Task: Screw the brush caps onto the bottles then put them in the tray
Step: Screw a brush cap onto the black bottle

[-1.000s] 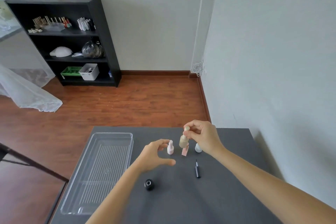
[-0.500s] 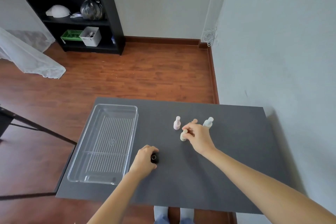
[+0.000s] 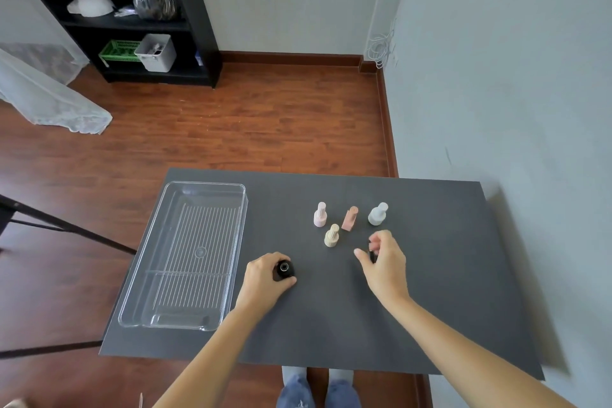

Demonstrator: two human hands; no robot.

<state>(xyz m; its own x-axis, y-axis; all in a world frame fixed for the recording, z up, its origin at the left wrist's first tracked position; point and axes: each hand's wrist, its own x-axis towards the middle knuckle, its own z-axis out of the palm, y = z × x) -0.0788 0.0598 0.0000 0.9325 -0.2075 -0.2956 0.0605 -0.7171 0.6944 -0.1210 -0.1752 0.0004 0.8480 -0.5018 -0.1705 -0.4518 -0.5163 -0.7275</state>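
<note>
Where the left hand (image 3: pixel 265 278) wraps thumb and fingers around it, the uncapped black bottle (image 3: pixel 283 270) stands mouth-up on the dark table (image 3: pixel 447 275). Right hand (image 3: pixel 385 263): fingers pinched on a black brush cap (image 3: pixel 371 254), mostly hidden. Beyond: four capped bottles, pale pink (image 3: pixel 320 215), beige (image 3: pixel 331 235), salmon (image 3: pixel 349 218), grey-white (image 3: pixel 377 214); clear tray (image 3: pixel 159 275) at left, empty.
</note>
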